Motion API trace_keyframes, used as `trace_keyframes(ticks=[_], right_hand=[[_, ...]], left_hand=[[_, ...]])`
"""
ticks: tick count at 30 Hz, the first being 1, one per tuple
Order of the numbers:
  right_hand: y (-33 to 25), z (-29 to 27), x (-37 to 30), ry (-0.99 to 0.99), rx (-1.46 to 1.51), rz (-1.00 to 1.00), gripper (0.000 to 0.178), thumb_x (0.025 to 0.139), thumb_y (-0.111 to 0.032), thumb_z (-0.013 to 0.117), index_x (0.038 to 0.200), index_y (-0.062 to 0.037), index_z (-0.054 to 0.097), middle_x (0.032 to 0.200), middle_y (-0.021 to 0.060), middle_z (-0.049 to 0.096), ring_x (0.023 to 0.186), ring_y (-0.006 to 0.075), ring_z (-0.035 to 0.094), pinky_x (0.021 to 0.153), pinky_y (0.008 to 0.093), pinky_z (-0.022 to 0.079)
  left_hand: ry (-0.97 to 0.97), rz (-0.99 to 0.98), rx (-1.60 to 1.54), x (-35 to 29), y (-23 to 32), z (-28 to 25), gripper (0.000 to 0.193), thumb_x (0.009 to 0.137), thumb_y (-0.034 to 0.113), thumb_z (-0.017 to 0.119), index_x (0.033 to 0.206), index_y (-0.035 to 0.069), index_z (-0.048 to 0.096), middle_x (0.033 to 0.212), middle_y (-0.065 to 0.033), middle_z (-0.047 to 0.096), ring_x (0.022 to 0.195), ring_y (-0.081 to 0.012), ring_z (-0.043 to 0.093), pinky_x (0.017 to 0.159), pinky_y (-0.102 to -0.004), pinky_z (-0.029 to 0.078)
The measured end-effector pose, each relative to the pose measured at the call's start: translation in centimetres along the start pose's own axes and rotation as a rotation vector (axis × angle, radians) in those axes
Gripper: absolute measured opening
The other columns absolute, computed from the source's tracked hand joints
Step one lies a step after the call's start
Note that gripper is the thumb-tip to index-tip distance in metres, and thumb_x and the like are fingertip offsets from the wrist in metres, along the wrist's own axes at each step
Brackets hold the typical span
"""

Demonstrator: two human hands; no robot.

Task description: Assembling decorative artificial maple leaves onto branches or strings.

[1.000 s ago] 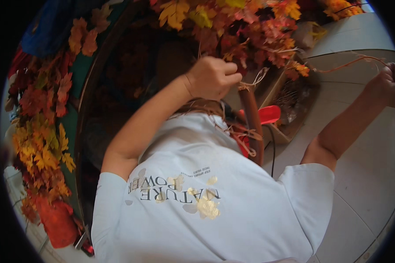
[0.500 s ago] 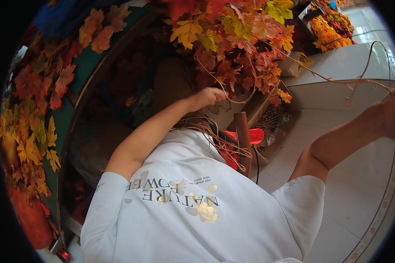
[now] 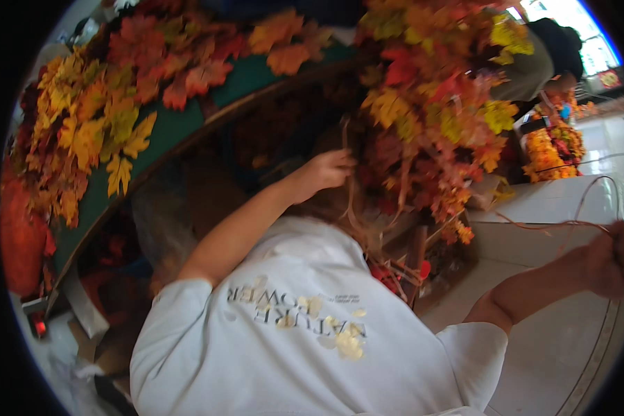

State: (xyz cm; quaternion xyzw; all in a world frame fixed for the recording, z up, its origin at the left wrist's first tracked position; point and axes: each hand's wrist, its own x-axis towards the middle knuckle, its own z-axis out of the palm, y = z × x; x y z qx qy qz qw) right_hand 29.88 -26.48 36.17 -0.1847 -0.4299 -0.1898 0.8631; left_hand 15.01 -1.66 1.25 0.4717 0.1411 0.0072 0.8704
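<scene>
My left hand (image 3: 326, 171) is closed on a thin brown vine stem (image 3: 351, 197), in front of a hanging mass of red, orange and yellow artificial maple leaves (image 3: 423, 118). Far out to the right, my right hand (image 3: 613, 260) is closed around another length of brown stem (image 3: 558, 227). A loop of it rises above that hand. Whether both lengths belong to one vine cannot be made out. More loose stems (image 3: 388, 267) lie in a tangle near my lap, beside a brown wooden post (image 3: 418, 256).
A green table (image 3: 180, 132) with a curved edge carries more leaf garlands (image 3: 90, 132) on the left. An open cardboard box (image 3: 457, 277) sits on the tiled floor by a white ledge (image 3: 534, 201). Another person (image 3: 530, 66) bends over orange foliage (image 3: 551, 149) at the upper right.
The view has tilted up and swung left, so the table and leaves sit lower and farther right. Against the leaves, my left hand has moved left and up. Both hands stay closed.
</scene>
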Motion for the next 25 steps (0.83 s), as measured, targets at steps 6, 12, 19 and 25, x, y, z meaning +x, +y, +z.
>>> trace_keyframes(ticks=[6,12,19,25], right_hand=[[-0.2,2.2,-5.0,-0.479,-0.256,0.431,0.012,0.083,-0.006,0.048,0.094,-0.003,0.053,0.061,-0.0009,0.041,0.055,0.0086,0.035,0.05,0.0232,0.032],[5.0,7.0,-16.2,-1.213,-0.576,0.504,0.014,0.084,-0.004,0.056,0.094,-0.005,0.065,0.07,0.0085,0.063,0.052,0.0205,0.057,0.048,0.0288,0.045],[10.7,3.5,-22.3,-1.459,0.045,0.933,0.062,0.084,-0.025,0.064,0.136,-0.0066,0.037,0.121,0.0215,0.054,0.112,0.028,0.054,0.089,0.0341,0.046],[13.8,7.7,-26.2,-0.999,0.443,1.863,0.1,0.074,-0.076,0.043,0.146,-0.0164,0.007,0.139,0.0293,0.029,0.127,0.0388,0.037,0.103,0.0485,0.032]], left_hand=[[0.086,0.556,0.17,-8.0,13.2,0.5,0.059,0.09,0.037,0.049,0.131,-0.005,0.039,0.125,-0.0181,0.051,0.116,-0.0267,0.05,0.099,-0.0351,0.037],[-0.411,0.799,0.153,-13.5,19.9,9.8,0.074,0.093,0.055,0.032,0.131,-0.008,0.036,0.109,-0.0218,0.059,0.099,-0.0277,0.06,0.087,-0.0347,0.047],[-0.205,0.665,0.225,-17.3,15.3,5.7,0.04,0.097,0.038,0.041,0.093,0.001,0.057,0.055,0.001,0.045,0.047,-0.0059,0.039,0.044,-0.0195,0.03],[-0.055,0.147,1.104,-18.5,9.9,4.6,0.032,0.096,0.033,0.042,0.087,0.008,0.061,0.077,-0.0021,0.056,0.07,-0.0183,0.052,0.07,-0.0318,0.043]])
